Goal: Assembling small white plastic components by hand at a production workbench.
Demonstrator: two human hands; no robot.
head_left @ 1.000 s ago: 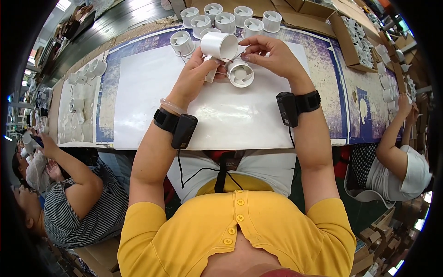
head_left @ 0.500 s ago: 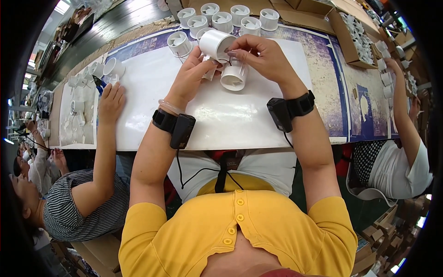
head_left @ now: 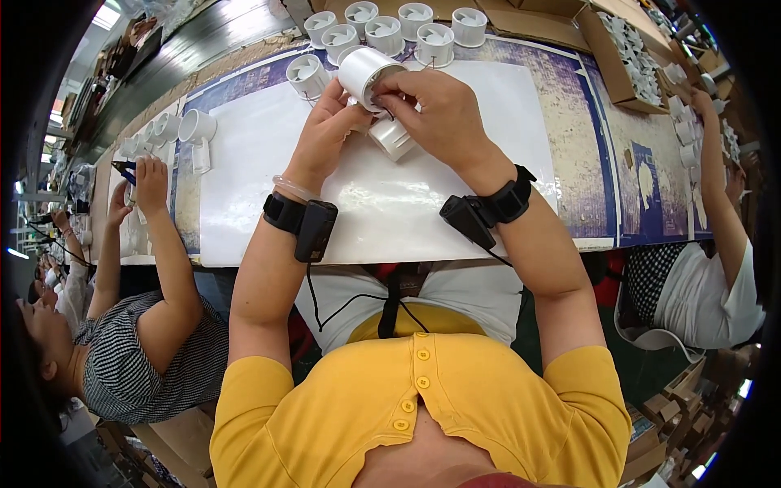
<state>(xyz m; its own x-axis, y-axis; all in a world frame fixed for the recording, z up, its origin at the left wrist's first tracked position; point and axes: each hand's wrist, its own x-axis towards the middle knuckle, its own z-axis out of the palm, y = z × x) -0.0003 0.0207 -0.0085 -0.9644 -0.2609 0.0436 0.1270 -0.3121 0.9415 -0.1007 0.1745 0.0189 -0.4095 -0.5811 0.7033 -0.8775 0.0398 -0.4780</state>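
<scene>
1. The left hand (head_left: 324,130) is clamping on the white cylinder (head_left: 364,71), which is lying tilted above the middle of the white sheet (head_left: 260,215) on the tabletop (head_left: 561,134)
2. The right hand (head_left: 439,106) is bending its fingers in at the cylinder's open end, near a thin dark wire (head_left: 389,115); I am not telling whether its fingertips are pinching anything, since the knuckles are hiding them
3. A smaller white housing (head_left: 393,140) is hanging just below the cylinder, between the hands
4. As a judgement, the work on this pair is standing partway: the two parts are appearing separate, and the handling at the opening is looking unfinished
5. Beyond the hands, a group of white fan housings (head_left: 385,37) is standing upright, most of them showing blades inside; whether these are counting as finished, the view is not settling
6. To the right, an open cardboard box (head_left: 601,69) is holding many loose white pieces (head_left: 630,58), heaped together and looking bladed
</scene>
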